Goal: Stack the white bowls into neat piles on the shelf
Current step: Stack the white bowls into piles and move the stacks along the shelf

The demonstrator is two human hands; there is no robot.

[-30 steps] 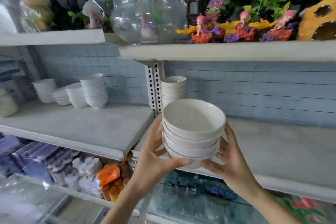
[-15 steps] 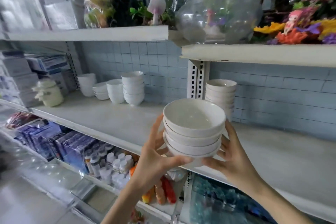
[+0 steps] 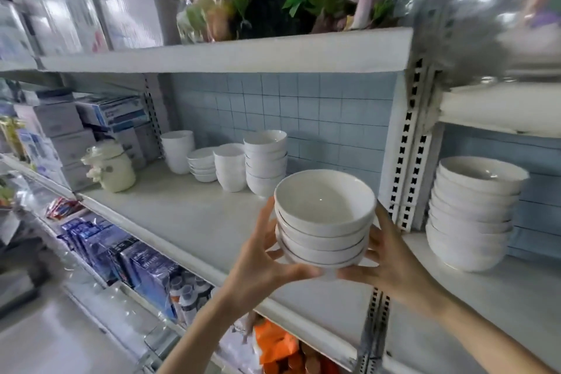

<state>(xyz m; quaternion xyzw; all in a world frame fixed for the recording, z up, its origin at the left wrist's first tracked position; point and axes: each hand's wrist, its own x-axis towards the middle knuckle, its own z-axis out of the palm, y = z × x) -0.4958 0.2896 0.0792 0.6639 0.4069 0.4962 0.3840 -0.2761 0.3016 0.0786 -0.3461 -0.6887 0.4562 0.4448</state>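
Two hands: left hand (image 3: 261, 267), right hand (image 3: 394, 270). One held stack (image 3: 324, 222) of four white bowls. Four rear piles (image 3: 265, 161) of white crockery on the shelf (image 3: 182, 215); one right pile (image 3: 473, 212) beyond the upright (image 3: 406, 161); one cream pot (image 3: 113, 167).

A shop: slotted shelving (image 3: 405, 161) stocked with boxed goods (image 3: 121, 118).

Cream lidded jar (image 3: 110, 168), stacked boxes (image 3: 60, 121), artificial plants (image 3: 273, 0) above, blue cartons (image 3: 121, 255) below
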